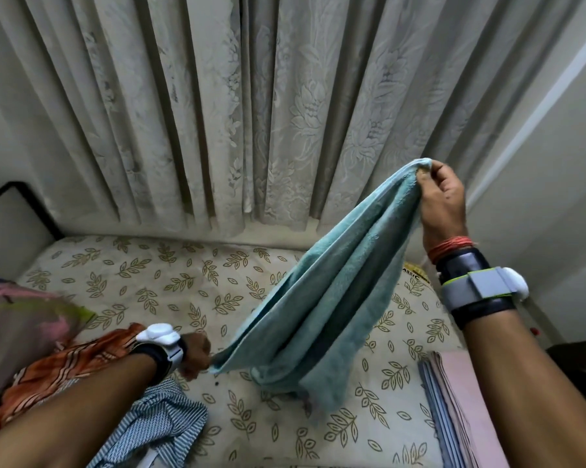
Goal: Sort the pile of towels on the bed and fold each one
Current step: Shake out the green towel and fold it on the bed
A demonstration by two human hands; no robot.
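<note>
We hold a pale teal terry towel [322, 298] stretched across mid-frame above the leaf-print bed [170, 282]. Our right hand [443, 201] pinches one corner high at right, and our left hand [197, 354] grips another low at left. Levelling both corners should square the fold. An orange striped cloth [65, 366] and a blue-and-white striped cloth [160, 420] crowd the lower left.

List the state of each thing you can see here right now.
teal towel, unfolded, held up slanting between both hands
left hand, pinching its low corner
right hand, gripping its raised corner
orange striped cloth, crumpled
blue striped cloth, crumpled
pink stack, folded flat
curtain, drawn shut
</note>
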